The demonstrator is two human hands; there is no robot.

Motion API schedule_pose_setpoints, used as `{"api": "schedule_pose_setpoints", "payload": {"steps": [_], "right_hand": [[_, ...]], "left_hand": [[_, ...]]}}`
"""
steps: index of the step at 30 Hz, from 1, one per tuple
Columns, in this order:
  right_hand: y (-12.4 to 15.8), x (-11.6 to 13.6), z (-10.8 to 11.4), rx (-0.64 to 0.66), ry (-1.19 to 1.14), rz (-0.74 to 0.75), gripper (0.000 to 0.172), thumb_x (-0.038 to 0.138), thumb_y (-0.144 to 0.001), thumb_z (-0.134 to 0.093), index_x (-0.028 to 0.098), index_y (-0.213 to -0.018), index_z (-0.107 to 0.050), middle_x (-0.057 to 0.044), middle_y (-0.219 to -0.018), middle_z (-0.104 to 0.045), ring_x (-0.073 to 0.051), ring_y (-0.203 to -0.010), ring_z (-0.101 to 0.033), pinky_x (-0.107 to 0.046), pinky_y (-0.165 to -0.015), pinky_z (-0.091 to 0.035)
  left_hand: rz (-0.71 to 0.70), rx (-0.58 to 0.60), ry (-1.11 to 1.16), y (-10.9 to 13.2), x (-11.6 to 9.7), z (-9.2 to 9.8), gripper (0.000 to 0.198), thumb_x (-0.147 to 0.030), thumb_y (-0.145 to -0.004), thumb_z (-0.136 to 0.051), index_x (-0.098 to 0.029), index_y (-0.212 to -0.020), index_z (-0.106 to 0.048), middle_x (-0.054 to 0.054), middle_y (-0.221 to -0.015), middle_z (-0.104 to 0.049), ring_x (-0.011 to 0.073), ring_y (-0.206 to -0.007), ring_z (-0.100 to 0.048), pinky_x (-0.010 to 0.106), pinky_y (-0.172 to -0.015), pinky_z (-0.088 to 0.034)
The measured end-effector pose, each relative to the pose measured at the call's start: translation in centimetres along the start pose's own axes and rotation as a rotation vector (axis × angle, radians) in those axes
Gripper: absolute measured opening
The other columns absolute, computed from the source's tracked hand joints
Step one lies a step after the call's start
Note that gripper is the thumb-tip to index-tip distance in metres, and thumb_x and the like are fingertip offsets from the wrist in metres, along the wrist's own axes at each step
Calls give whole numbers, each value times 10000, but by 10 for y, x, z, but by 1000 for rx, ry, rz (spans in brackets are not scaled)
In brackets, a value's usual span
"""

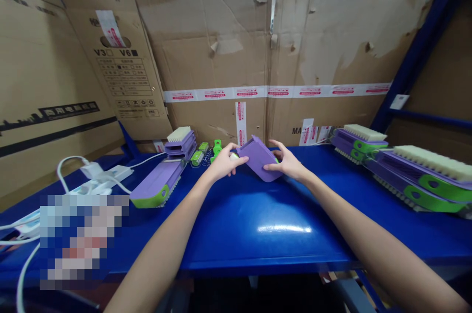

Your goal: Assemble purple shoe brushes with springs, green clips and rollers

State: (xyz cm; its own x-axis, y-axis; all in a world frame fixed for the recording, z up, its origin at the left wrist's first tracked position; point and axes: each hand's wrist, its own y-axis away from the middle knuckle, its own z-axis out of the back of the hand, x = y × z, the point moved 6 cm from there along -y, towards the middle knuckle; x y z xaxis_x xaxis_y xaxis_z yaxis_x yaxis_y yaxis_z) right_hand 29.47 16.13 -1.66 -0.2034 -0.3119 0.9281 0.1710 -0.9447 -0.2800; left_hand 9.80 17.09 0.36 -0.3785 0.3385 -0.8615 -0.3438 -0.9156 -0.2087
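Note:
A purple plastic brush body (259, 159) is held tilted just above the blue table, between both hands. My right hand (289, 161) is closed on its right side, with the thumb across the face and a bit of green showing by the fingers. My left hand (225, 161) is closed at its left edge, thumb against the casing. A small whitish piece shows between the left fingers, too little of it to name. Behind that hand lie green clip-like parts (217, 148) and small green-and-white pieces (198, 156).
At left, purple-and-green brush parts (158, 183) lie stacked near a white power strip (121, 174) with cables. Stacked brushes (431, 175) with cream bristles stand at right. Cardboard sheets (217, 47) wall the back of the blue table (236, 234). A pixelated patch covers the left front.

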Motion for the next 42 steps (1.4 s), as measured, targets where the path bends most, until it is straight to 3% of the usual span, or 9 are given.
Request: {"api": "schedule_pose_setpoints", "payload": {"steps": [4,10,14,18,23,28,37,42], "right_hand": [[-4,-2,10,-5,31,18,758,236,-521,-819,196,-1216,-519,-75,-1076,-652,-233,-979,-616,-398,-904,-468],[-7,-8,15,6,88,50,692,229,-523,-813,192,-1165,-557,-74,-1114,-645,-218,-992,-608,-374,-919,-450],[-8,-9,14,2,160,77,712,219,-520,-814,184,-1181,-551,-79,-1106,-641,-219,-995,-605,-372,-931,-440],[-7,-8,14,-45,220,99,680,256,-536,-811,191,-1168,-567,-79,-1109,-638,-218,-989,-603,-380,-945,-427],[-5,-13,14,-83,112,7,636,331,-580,-785,201,-1166,-573,-83,-1105,-642,-222,-973,-616,-375,-894,-466],[-3,-20,16,-131,-62,-49,587,410,-608,-762,218,-1140,-603,-56,-1018,-672,-222,-922,-630,-363,-827,-499],[-7,-29,21,-216,-186,-138,497,418,-616,-761,204,-1049,-646,-54,-996,-687,-233,-926,-635,-340,-820,-509],[-6,-29,21,-286,-251,-155,385,433,-634,-742,209,-936,-660,-67,-996,-689,-247,-933,-632,-369,-832,-513]], "left_hand": [[140,93,-36,-1,19,-3,452,-359,-711,-703,-179,-1044,-457,-70,-545,-496,80,-390,-458,173,-355,-342],[233,38,380,-7,33,0,420,-109,-724,-512,-196,-1110,-370,-44,-679,-513,117,-567,-566,237,-519,-480],[140,-67,421,-11,33,7,475,-69,-683,-600,-193,-1098,-404,12,-868,-613,120,-729,-618,245,-659,-505],[92,-57,400,-13,36,7,460,-93,-608,-734,-155,-1005,-511,49,-895,-668,153,-779,-639,311,-737,-526],[164,-58,491,-14,43,4,472,-187,-569,-812,-129,-967,-563,66,-851,-681,172,-718,-657,354,-712,-543],[130,-70,511,-12,34,4,492,-245,-592,-805,-112,-1020,-602,92,-908,-688,165,-755,-651,293,-680,-523],[87,42,478,-10,24,-4,468,-332,-660,-759,-101,-1047,-635,88,-896,-676,132,-707,-613,248,-610,-497],[72,11,430,-9,22,-8,417,-307,-716,-722,-108,-1058,-590,61,-850,-662,117,-669,-601,230,-569,-492]]}}
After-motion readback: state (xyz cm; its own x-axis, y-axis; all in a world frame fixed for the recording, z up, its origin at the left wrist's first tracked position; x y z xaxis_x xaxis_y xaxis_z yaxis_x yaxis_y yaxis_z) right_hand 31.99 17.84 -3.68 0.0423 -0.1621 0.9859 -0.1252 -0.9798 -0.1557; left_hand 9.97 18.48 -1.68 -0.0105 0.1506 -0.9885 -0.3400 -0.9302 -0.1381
